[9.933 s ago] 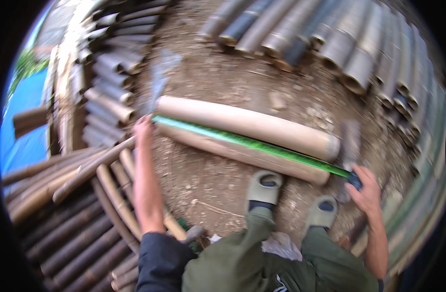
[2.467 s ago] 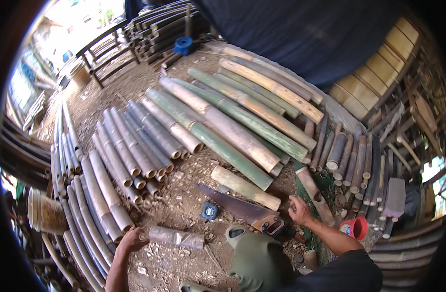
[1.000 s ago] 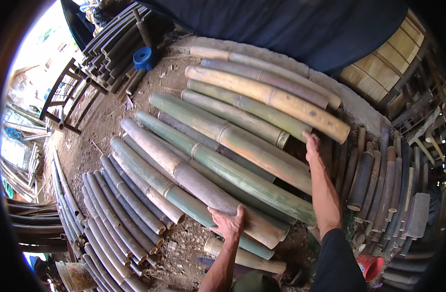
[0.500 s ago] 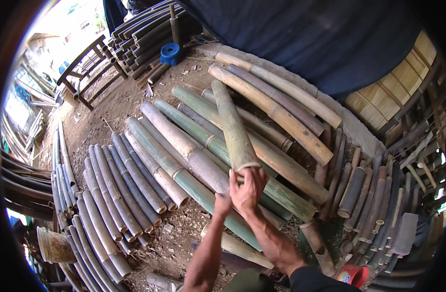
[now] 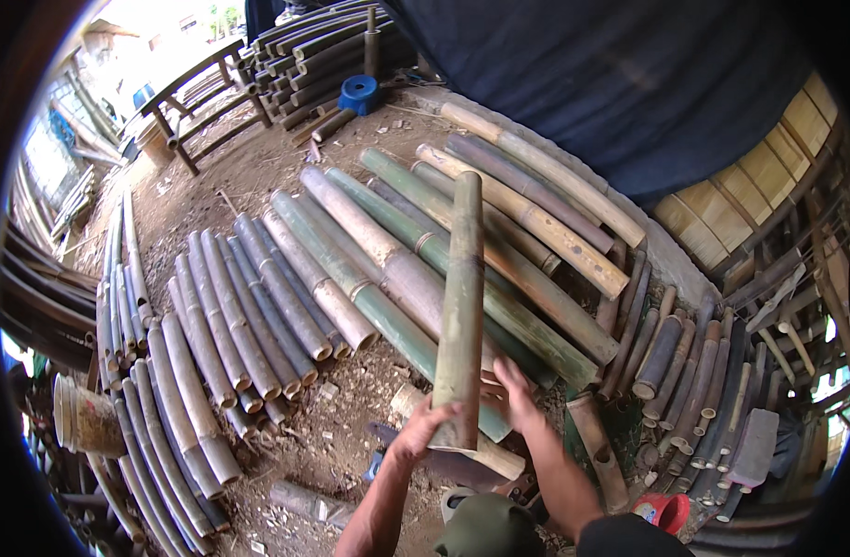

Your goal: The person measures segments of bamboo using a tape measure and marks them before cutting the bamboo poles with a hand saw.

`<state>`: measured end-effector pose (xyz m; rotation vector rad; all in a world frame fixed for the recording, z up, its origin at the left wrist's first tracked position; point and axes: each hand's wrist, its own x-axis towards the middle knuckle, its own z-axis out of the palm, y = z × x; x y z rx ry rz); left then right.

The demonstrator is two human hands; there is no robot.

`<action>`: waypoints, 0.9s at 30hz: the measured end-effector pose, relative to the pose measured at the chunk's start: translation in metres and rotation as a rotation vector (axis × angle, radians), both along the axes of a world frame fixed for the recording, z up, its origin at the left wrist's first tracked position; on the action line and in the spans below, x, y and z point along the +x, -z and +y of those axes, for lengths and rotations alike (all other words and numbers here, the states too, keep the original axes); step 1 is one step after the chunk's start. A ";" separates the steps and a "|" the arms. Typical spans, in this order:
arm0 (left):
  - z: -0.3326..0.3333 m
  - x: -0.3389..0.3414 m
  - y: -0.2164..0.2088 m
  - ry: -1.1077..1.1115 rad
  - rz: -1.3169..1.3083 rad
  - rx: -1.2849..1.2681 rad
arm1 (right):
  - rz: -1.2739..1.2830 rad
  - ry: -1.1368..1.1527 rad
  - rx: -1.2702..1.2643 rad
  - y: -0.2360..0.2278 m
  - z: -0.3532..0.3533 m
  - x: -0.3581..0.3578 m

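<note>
Light: daylight, brightest at the upper left, where the open yard is washed out.
Shade: the dark blue tarpaulin sheet (image 5: pixel 620 84) overhead and the right side stay dim.
Shadows: soft, no hard edges on the dirt ground (image 5: pixel 258 176).
Distortion: strong fisheye, black rim, poles bend outward.
Sharpness: centre fairly clear, edges smeared.
</note>
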<state>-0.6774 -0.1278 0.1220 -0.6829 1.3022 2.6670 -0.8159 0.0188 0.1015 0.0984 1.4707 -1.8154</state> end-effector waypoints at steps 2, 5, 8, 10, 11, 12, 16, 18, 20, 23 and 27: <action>0.034 0.023 -0.031 0.035 0.054 -0.352 | -0.118 -0.057 -0.166 0.020 -0.025 -0.033; 0.068 0.070 0.000 -0.080 -0.010 -0.601 | 0.068 -0.270 0.082 0.033 -0.046 -0.036; 0.087 0.111 -0.001 -0.025 -0.053 -1.315 | 0.619 -0.261 0.066 0.003 -0.045 0.013; 0.076 0.132 0.000 -0.055 0.047 -1.759 | 0.924 -0.513 0.137 -0.052 -0.039 0.045; 0.065 0.135 -0.018 -0.027 0.017 -1.928 | 1.069 -0.609 0.099 -0.053 -0.032 0.037; 0.053 0.147 -0.043 -0.056 0.033 -2.012 | 1.268 -0.649 0.155 -0.053 -0.030 0.044; 0.002 0.228 -0.111 0.157 -0.322 -2.585 | 1.830 -0.931 0.239 -0.114 -0.041 0.124; -0.010 0.277 -0.119 0.156 -0.427 -2.502 | 2.104 -1.036 0.041 -0.099 -0.054 0.166; -0.005 0.315 -0.115 0.283 -0.551 -1.877 | 2.187 -0.972 -0.220 -0.079 -0.067 0.191; -0.002 0.397 -0.069 0.080 -0.703 -1.635 | 2.115 -0.817 -0.259 -0.068 -0.067 0.245; 0.004 0.476 0.005 -0.102 -0.849 -1.490 | 1.900 -0.979 -0.017 0.020 -0.067 0.255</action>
